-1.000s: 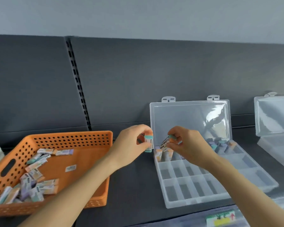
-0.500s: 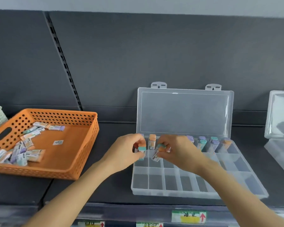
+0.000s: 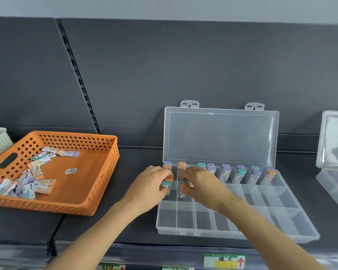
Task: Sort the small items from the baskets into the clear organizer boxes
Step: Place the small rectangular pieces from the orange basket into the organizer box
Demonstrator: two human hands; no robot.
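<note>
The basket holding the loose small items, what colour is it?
The basket is orange, with rows of small holes in its walls; the head view shows it.

Left hand (image 3: pixel 150 185), right hand (image 3: pixel 201 185), both curled

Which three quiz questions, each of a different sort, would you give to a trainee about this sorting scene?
1. True or false: the lid of the clear plastic organizer box stands open.
2. Multiple choice: which row of that box holds the most small capped items? A far row; B middle row; C near row.
3. Short answer: what does the left hand hold in its grip, and what does the right hand hold?

Key
1. True.
2. A.
3. The left hand holds a small teal-capped item. The right hand holds a small orange-capped item. Both are at the left end of the middle row.
</note>
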